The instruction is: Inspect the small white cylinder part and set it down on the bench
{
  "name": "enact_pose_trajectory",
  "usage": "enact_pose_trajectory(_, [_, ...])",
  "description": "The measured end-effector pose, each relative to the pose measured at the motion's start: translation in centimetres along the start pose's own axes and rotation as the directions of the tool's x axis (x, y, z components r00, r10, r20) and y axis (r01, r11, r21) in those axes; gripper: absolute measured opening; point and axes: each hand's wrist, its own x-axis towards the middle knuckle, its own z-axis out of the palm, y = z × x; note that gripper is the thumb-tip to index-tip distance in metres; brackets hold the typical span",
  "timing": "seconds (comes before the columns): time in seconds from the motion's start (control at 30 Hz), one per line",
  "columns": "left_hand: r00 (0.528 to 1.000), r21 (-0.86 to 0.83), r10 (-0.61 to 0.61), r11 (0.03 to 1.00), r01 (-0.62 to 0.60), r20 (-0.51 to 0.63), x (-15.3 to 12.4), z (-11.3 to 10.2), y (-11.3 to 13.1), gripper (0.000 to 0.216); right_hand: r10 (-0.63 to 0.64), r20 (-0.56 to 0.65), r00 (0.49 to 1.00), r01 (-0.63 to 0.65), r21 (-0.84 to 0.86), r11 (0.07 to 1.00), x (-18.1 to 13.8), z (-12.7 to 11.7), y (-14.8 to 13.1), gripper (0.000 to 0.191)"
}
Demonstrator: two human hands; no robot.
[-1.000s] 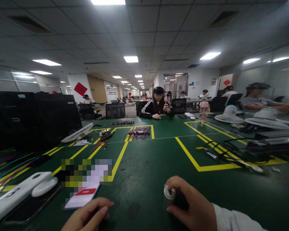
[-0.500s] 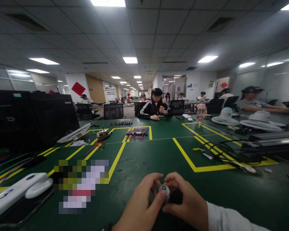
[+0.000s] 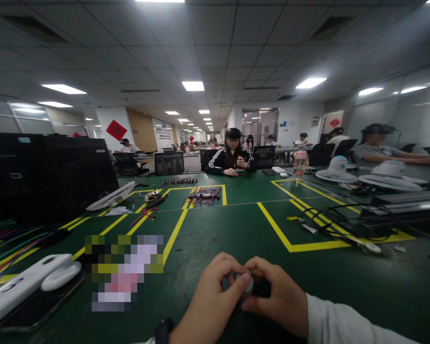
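A small round silver metal part (image 3: 250, 284) is held between both hands, low in the middle of the view. My left hand (image 3: 215, 298) closes on it, the thumb laid across its near face and the fingers bent behind. From the other side my right hand (image 3: 277, 296) grips it with curled fingers and thumb. The fingers hide much of the part, so its exact kind is unclear. Beneath both hands is the green tabletop (image 3: 215, 239).
Red and blue wired parts (image 3: 204, 196) lie in a yellow-taped area ahead. Black cables (image 3: 329, 224) and metal bars are at right. At left are a white numbered device (image 3: 28, 286), a dark phone (image 3: 39, 306) and a black computer case (image 3: 50, 177). A person (image 3: 231, 157) sits opposite.
My left thumb has shifted further over the metal part, and the part has turned so less of its face shows. My left wristband has come more into view.
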Motion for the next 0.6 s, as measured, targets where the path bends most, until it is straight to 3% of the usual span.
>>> enact_pose_trajectory(0.23, [0.996, -0.101, -0.083, 0.992, 0.08, -0.024, 0.0, -0.4, -0.9, 0.017, -0.008, -0.024, 1.0, 0.006, -0.079, 0.997, -0.3, 0.0, -0.8, 0.033])
enact_pose_trajectory(0.37, [0.991, -0.075, -0.128, 0.989, 0.125, -0.036, -0.1, -1.4, -1.2, 0.024, 0.008, -0.057, 0.998, -0.016, -0.138, 0.99, -0.7, -0.1, -1.3, 0.031])
enact_pose_trajectory(0.6, [0.99, 0.085, -0.072, 0.994, 0.062, 0.123, -1.1, -1.3, -2.3, 0.014, 0.007, -0.054, 0.999, -0.015, -0.148, 0.989, -0.9, -0.2, -1.2, 0.031])
